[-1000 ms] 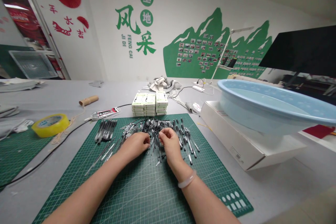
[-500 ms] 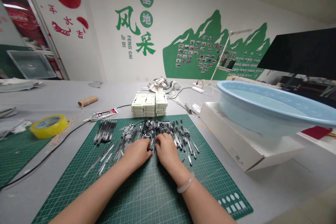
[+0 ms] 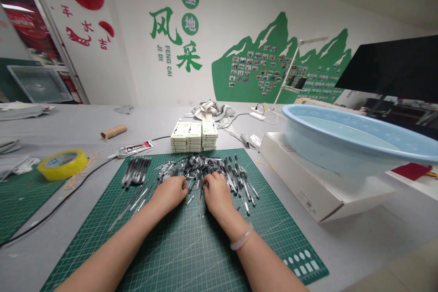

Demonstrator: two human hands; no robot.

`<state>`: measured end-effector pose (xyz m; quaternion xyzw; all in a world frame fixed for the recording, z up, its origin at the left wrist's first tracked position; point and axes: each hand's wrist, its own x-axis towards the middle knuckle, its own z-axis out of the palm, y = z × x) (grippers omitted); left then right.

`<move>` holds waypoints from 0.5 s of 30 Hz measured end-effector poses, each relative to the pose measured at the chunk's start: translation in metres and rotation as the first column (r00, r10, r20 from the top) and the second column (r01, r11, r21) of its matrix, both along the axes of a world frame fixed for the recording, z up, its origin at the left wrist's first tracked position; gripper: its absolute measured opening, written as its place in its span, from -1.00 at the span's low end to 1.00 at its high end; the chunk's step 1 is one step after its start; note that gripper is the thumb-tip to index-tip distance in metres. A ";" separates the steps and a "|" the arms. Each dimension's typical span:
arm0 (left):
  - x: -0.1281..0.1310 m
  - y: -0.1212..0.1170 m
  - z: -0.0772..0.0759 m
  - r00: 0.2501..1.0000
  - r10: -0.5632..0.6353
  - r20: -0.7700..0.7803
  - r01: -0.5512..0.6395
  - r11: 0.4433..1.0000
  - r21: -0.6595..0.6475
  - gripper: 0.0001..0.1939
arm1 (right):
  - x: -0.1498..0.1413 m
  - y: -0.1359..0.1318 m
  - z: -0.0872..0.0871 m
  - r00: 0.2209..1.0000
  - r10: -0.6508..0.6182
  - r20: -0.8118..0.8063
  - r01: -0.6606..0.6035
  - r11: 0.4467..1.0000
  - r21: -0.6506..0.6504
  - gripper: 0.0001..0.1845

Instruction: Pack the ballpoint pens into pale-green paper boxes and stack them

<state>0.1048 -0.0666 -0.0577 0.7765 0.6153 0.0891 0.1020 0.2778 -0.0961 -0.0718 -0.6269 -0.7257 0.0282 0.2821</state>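
Observation:
My left hand (image 3: 172,191) is at the near edge of a heap of pens (image 3: 198,163), its fingers curled and pressed together. What they pinch, if anything, is hidden. My right hand (image 3: 217,193) rests on the same heap with fingers bent down; their tips and whatever they grip cannot be made out. Thin clear pen parts (image 3: 200,205) lie between the hands, along with a short clear piece (image 3: 190,199). Loose black-capped pens (image 3: 247,191) fan out right of my right hand. A neat row of pens (image 3: 136,171) lies to the left on the green cutting mat (image 3: 178,251).
Stacked small white-and-green boxes (image 3: 194,137) stand behind the heap. To the right, a blue basin (image 3: 318,155) sits on a white carton (image 3: 301,187). Yellow tape (image 3: 63,165), a glue tube (image 3: 136,148) and a black cable (image 3: 82,180) are at left.
My left hand has moved left, away from my right hand, uncovering the short clear piece on the mat. My right hand has hardly moved.

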 end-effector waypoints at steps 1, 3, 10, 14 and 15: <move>-0.001 0.002 -0.001 1.000 -0.001 0.013 0.001 1.000 -0.003 -0.89 | 0.000 0.000 0.000 1.000 0.001 0.001 -0.001 1.000 0.002 -0.89; -0.004 0.006 -0.002 0.999 -0.001 0.042 0.002 1.000 -0.031 -0.88 | 0.000 0.000 0.000 1.000 0.001 0.005 -0.001 1.000 0.003 -0.89; -0.012 0.009 0.004 0.996 0.068 0.065 -0.065 0.997 -0.047 -0.91 | -0.002 -0.002 0.004 1.000 0.013 0.010 -0.013 1.000 -0.014 -0.89; -0.010 0.005 0.011 0.992 0.092 0.080 -0.094 0.995 0.018 -0.92 | -0.003 -0.003 0.005 1.000 0.025 0.012 -0.025 1.000 -0.020 -0.88; -0.009 0.004 0.012 0.993 0.075 0.091 -0.077 0.997 0.023 -0.92 | -0.003 -0.003 0.004 1.000 0.028 0.012 -0.028 0.999 -0.021 -0.87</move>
